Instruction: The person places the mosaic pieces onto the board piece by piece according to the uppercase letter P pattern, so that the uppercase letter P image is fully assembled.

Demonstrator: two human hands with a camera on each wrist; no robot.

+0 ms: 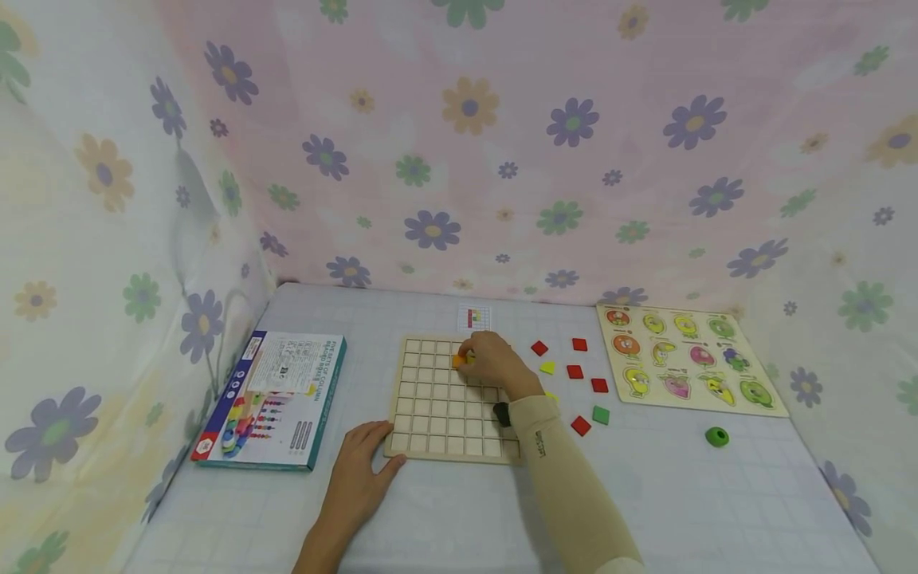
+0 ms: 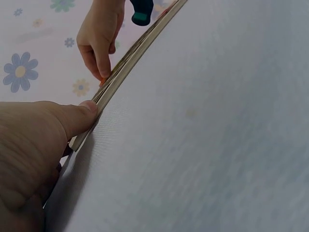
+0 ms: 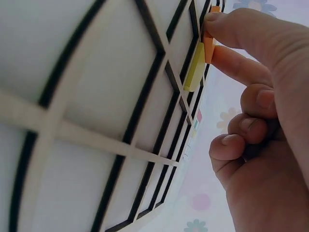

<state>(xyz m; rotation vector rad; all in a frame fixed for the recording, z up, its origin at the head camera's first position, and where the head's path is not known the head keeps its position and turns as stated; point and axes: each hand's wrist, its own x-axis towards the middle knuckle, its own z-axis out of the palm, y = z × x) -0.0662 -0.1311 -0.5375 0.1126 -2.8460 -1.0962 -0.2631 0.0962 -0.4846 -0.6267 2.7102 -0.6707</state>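
Observation:
A wooden grid board (image 1: 449, 406) with square cells lies in front of me. At its near left corner, my left hand (image 1: 361, 470) holds the frame, thumb against the near edge and fingers at the left side; in the left wrist view the thumb presses on the board's edge (image 2: 140, 50). Toward the far side of the grid, my right hand (image 1: 495, 360) pinches a small orange tile (image 3: 209, 48) between thumb and index finger, the other fingers curled in. Beside it in the right wrist view, a yellow piece (image 3: 195, 67) sits on the grid.
Right of the board lie several red tiles (image 1: 574, 372), a green tile (image 1: 601, 415) and yellow triangles (image 1: 548, 367). A patterned card (image 1: 475, 317) is behind the board. A boxed game (image 1: 276, 406) lies left; a fruit puzzle board (image 1: 688, 359) and a green bead (image 1: 717, 436) lie right.

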